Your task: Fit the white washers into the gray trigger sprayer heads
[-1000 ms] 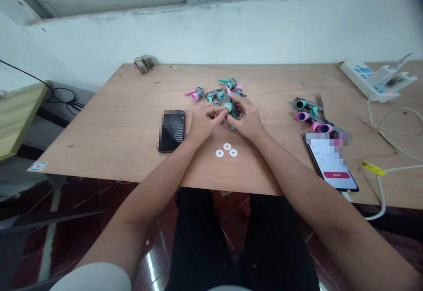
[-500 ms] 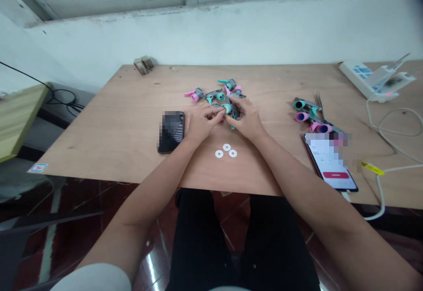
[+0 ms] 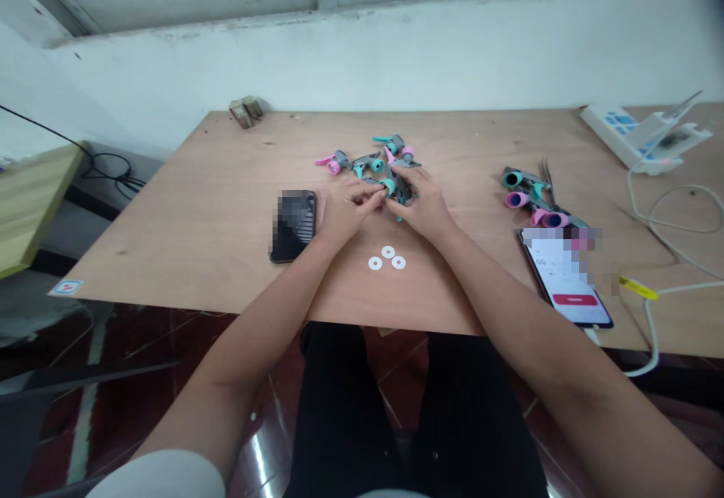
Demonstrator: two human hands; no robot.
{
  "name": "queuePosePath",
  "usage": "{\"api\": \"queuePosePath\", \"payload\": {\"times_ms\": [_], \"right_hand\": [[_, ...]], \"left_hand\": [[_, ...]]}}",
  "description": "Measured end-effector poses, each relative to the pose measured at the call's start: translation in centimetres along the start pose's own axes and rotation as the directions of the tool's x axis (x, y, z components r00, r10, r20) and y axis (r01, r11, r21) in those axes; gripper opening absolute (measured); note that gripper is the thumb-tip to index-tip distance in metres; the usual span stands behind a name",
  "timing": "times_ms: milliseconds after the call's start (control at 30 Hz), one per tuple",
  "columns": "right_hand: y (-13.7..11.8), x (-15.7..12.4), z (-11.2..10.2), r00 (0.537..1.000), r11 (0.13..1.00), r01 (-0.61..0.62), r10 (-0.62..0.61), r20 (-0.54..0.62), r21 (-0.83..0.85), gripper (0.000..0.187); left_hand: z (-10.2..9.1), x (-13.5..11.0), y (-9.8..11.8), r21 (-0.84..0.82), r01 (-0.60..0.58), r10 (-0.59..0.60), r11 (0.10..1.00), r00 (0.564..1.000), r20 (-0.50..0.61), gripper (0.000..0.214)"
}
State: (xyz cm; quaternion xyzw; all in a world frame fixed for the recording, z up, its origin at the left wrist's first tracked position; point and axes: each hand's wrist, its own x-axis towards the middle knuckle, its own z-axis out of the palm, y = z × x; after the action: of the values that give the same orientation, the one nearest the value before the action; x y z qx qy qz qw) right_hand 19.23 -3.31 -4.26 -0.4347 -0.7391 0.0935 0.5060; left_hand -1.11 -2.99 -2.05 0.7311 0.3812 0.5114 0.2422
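My right hand [image 3: 423,206] grips a grey spray nozzle with a teal cap [image 3: 391,184] just above the wooden table [image 3: 215,204]. The fingertips of my left hand [image 3: 346,208] are pinched together against the teal cap's opening, and what they hold is too small to make out. Behind my hands lies a pile of grey nozzles with pink and teal parts [image 3: 373,155]. Three white ring washers [image 3: 388,258] lie on the table just in front of my hands.
A dark phone [image 3: 294,224] lies left of my hands. Right of them are three more nozzles [image 3: 529,198], a lit phone [image 3: 569,275] on a white cable [image 3: 656,317], and a white power strip [image 3: 645,136]. A small metal object [image 3: 245,110] sits at the far edge.
Both hands stay together at the nozzle with only slight finger movement.
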Motion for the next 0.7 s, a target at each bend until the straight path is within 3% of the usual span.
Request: {"api": "queuePosePath", "payload": {"times_ms": [200,433,700], "right_hand": [[-0.2,-0.1,0.0,1.0,1.0,0.024,-0.025,0.005,0.012,0.056],[-0.7,-0.2,-0.2,1.0,1.0,0.025,-0.025,0.012,-0.008,0.057],[-0.4,0.1,-0.4,0.999,0.999,-0.011,0.01,-0.036,-0.032,0.053]], "left_hand": [[0.2,-0.2,0.1,0.026,-0.033,0.034,0.999,0.999,-0.013,0.014],[0.4,-0.7,0.6,0.04,0.077,-0.076,0.996,0.997,-0.01,0.015],[0.8,-0.9,1.0,0.055,0.066,-0.063,0.996,0.996,-0.059,0.015]]}}
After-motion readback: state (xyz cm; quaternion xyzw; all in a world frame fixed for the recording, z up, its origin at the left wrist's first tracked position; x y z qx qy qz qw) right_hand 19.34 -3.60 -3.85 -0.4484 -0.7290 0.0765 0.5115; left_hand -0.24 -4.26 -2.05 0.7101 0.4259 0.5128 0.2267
